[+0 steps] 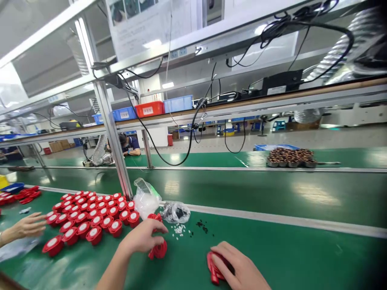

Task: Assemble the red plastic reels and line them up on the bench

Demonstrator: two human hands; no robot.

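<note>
My right hand [234,264] is closed around a red plastic part [214,274] just above the green table, with the fingers hiding some of it. My left hand [143,237] reaches over several similar red parts [159,250], thumb and fingers curved but apart. Whether it touches them I cannot tell. Beyond the two hands lie small white pieces [179,229] and small black pieces [202,226], loose on the table. A clear bag with black pieces [175,212] sits behind them, next to a clear bag with white contents [146,201].
Many red cups with white tops [96,220] stand in rows on the left. A co-worker's hand [27,227] reaches in beside them. A metal post [113,137] rises behind the cups. Copper-coloured parts [290,156] are piled at the far right, and a black cable [169,163] hangs low.
</note>
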